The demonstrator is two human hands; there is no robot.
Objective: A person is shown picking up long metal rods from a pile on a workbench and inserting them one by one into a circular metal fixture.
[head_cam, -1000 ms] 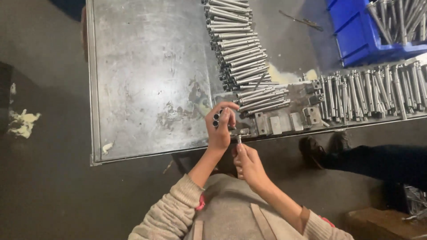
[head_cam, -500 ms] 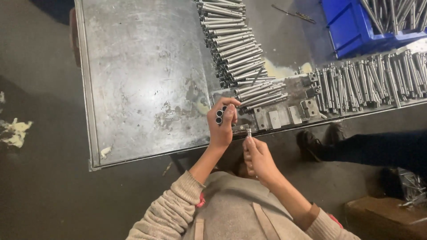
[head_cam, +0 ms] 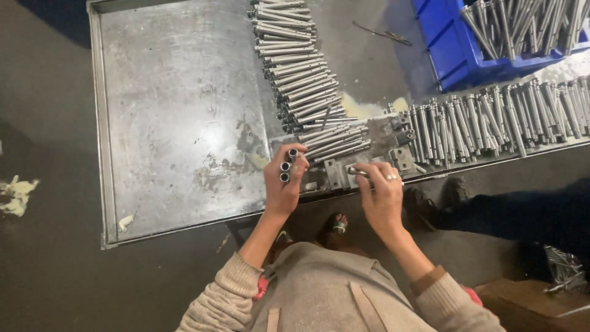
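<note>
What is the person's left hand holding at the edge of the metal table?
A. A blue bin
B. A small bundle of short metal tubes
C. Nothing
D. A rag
B: the left hand grips a few short metal tubes, their open ends facing the camera, by the metal table.

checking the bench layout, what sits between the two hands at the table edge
In the head view, small metal blocks fixed to the table edge lie between the left hand, holding short tubes, and the right hand.

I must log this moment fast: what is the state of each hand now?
Left hand: closed, holding a few metal tubes.
Right hand: fingers pinched on a small metal piece at the table edge.
</note>
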